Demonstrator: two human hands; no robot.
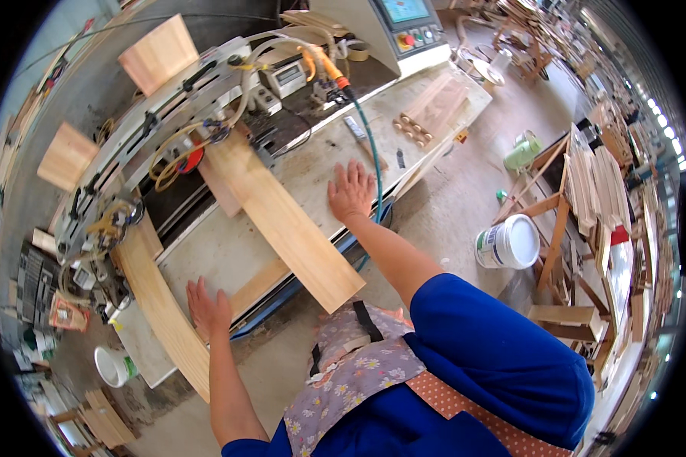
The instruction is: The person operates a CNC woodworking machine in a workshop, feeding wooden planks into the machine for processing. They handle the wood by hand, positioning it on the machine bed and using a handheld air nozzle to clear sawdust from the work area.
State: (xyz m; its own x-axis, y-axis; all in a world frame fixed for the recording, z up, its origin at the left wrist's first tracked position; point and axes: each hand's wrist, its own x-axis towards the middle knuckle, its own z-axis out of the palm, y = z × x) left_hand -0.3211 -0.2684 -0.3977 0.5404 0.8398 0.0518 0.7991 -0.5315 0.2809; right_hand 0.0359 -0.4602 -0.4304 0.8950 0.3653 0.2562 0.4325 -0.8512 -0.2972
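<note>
At lower left, the left hand [208, 307] lies flat and open on the machine table [206, 251], holding nothing. The pale wooden board [286, 221] runs diagonally across the centre, its upper end under the machine head [168, 114], apparently loaded. Right of it, the right hand [351, 190] rests spread and empty.

A woodworking shop: machine table [312, 179], wooden boards [286, 225], stacked timber [598, 186].

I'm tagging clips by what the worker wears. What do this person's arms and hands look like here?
Both hands, the left hand and the right hand, are bare: no gloves, rings or watch that I can make out. The forearms are uncovered too. Short blue sleeves end near the elbows, and a floral apron with an orange dotted strap covers the front.
</note>
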